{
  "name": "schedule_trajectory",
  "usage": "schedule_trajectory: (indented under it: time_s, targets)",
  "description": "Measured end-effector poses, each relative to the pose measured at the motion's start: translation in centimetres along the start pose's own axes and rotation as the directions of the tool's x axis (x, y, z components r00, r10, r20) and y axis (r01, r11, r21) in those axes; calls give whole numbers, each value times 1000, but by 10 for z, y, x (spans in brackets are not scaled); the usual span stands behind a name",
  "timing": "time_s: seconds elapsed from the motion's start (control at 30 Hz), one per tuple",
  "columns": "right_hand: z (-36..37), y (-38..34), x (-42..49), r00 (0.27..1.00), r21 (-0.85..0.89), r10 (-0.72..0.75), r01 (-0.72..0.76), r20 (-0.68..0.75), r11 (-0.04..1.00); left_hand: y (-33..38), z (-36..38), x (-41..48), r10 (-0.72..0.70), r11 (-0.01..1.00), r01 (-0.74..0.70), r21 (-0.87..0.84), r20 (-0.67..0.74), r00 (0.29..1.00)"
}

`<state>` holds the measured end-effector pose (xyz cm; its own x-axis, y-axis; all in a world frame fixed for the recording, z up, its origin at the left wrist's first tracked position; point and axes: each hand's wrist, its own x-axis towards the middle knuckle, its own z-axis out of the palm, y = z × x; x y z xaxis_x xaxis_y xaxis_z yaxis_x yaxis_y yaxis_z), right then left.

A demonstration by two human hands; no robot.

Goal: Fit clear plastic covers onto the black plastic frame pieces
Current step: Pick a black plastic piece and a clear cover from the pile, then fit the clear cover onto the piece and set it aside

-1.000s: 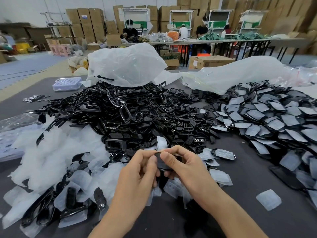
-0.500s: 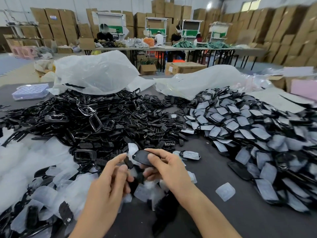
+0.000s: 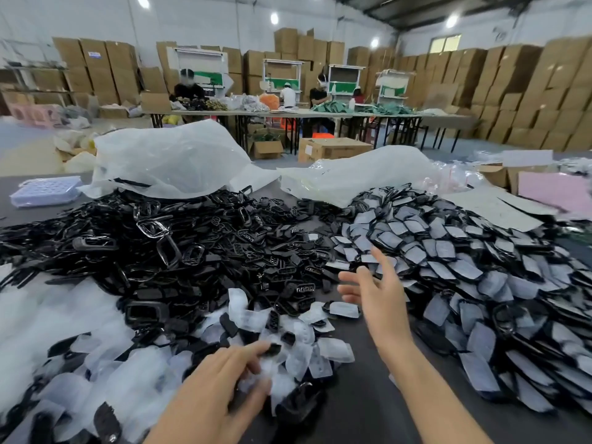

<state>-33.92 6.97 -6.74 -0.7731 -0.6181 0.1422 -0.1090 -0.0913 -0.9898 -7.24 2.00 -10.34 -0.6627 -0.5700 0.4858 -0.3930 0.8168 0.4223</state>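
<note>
A big heap of black plastic frame pieces (image 3: 179,238) fills the middle left of the dark table (image 3: 362,398). Loose clear plastic covers (image 3: 128,363) lie in a drift at the near left. On the right spreads a pile of covered frame pieces (image 3: 448,251). My left hand (image 3: 217,379) reaches down onto the clear covers, its fingertips beside a small black piece (image 3: 275,348); it is blurred and seems to hold nothing. Raised above the table, my right hand (image 3: 374,293) has its fingers spread and empty, by the near edge of the covered pile.
Two crumpled clear plastic bags (image 3: 166,158) (image 3: 358,174) lie behind the heaps. A pale tray (image 3: 45,190) sits at the far left, a pink sheet (image 3: 554,190) at the far right. People work at tables (image 3: 288,115) in the background among stacked cartons.
Both hands held one black piece together; my right hand then carried it right and now is empty and spread near the covered pile. My left hand dropped to the clear covers.
</note>
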Motion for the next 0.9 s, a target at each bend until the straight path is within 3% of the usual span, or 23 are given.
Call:
schedule_trajectory:
  time_s: [0.13,0.23,0.3,0.33,0.43,0.6,0.77,0.9]
  targets:
    - [67,11,-33,937,-304,-153,252,314,919,-1,8,0,185,937,-235,259,203,962]
    - [105,28,-46,854,-578,-167,465,493,670,-16,2,8,15,874,-83,478,144,990]
    - [114,37,-51,836,-707,-84,507,542,493,-31,-10,12,-153,820,91,565,62,986]
    - [115,39,-51,831,-722,-59,513,553,464,-38,-17,14,-202,794,150,590,23,979]
    - [111,43,-50,811,-678,-107,545,575,494,-49,-25,15,-249,785,213,581,-18,968]
    - [107,39,-52,786,-590,-209,585,582,556,-42,-20,16,-160,835,160,526,-46,986]
    - [102,34,-51,791,-495,-200,535,578,685,-42,-25,16,-120,886,168,431,-137,983]
    - [94,32,-47,819,-541,-246,537,518,648,-49,-38,16,-218,908,288,303,-243,945]
